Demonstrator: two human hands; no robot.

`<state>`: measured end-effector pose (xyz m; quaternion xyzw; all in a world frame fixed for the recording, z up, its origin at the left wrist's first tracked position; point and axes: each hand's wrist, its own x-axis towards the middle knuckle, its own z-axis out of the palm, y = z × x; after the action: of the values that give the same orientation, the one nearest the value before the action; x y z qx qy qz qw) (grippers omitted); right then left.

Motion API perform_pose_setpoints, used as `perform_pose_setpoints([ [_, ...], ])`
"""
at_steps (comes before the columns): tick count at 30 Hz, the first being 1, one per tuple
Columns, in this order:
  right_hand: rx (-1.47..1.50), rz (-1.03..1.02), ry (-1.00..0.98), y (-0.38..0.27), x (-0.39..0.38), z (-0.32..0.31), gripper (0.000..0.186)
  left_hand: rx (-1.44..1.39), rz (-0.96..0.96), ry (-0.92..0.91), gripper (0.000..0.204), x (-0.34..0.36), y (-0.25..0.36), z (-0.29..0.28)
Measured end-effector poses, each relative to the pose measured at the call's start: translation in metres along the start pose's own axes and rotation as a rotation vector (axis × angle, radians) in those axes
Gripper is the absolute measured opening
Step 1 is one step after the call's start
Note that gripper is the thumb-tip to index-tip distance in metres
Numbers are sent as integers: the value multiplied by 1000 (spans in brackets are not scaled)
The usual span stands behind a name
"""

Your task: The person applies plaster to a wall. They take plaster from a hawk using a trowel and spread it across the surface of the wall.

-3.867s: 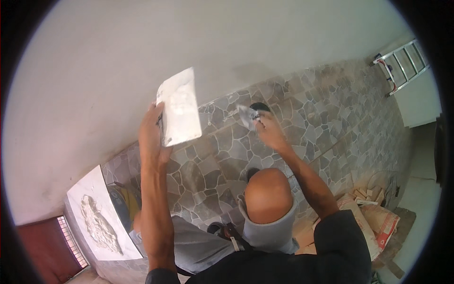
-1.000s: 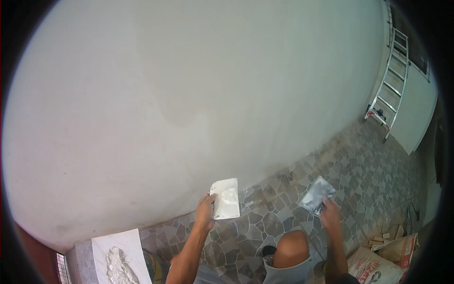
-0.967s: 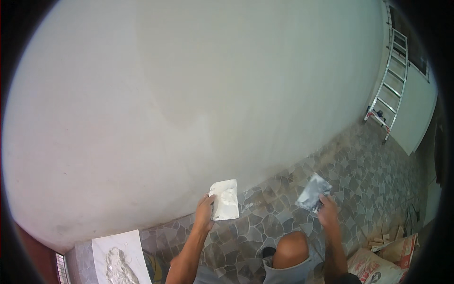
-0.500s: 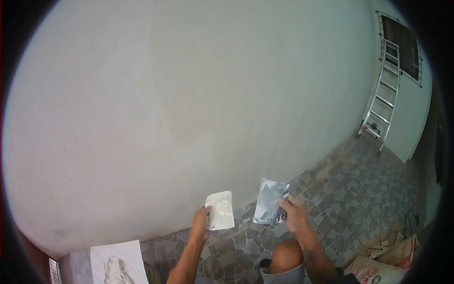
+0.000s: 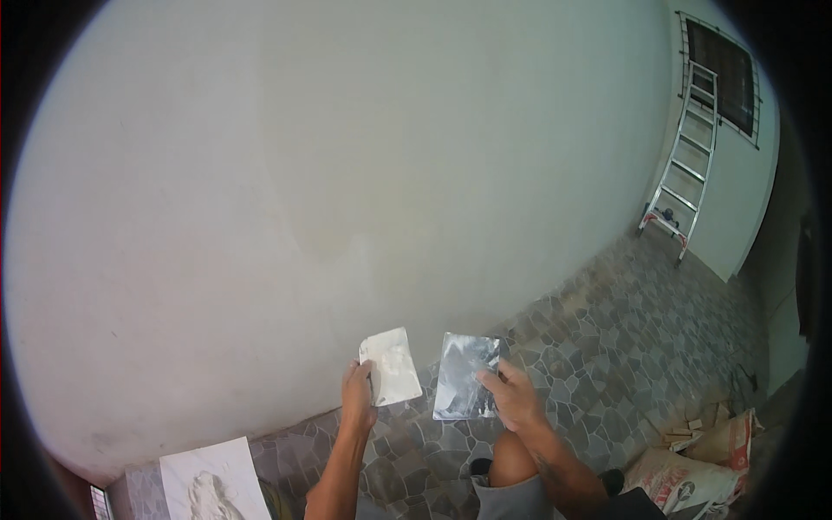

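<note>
i see the left hand (image 5: pixel 357 394) closed on the left edge of a white-coated plate (image 5: pixel 397 368), and the right hand (image 5: pixel 517 400) gripping a grey plate (image 5: pixel 458 373) smeared white, thumb across its face. the plates stand side by side, just apart; both long axes run roughly toward the wall (image 5: pixel 390 182), the white plate's far end leaning left. a white board (image 5: pixel 238 459) bearing pale paste (image 5: pixel 208 498) lies lower left, nearer the left hand. farther off, i make out a ladder (image 5: pixel 689 165).
</note>
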<state>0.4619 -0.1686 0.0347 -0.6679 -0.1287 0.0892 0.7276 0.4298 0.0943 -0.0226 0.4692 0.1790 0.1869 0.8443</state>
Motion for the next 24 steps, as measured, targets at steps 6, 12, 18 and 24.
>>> perform_pose_setpoints([
  [6,-123,-22,52,-6,-1,16,27,-39,48,110,21,15,3,17],
  [12,51,25,47,-2,-10,30,19,-34,189,108,18,1,9,34],
  [18,-55,14,31,1,-12,28,17,39,131,43,22,4,3,10],
  [24,-162,5,-5,-23,4,-5,18,46,-68,-30,27,-5,21,17],
])
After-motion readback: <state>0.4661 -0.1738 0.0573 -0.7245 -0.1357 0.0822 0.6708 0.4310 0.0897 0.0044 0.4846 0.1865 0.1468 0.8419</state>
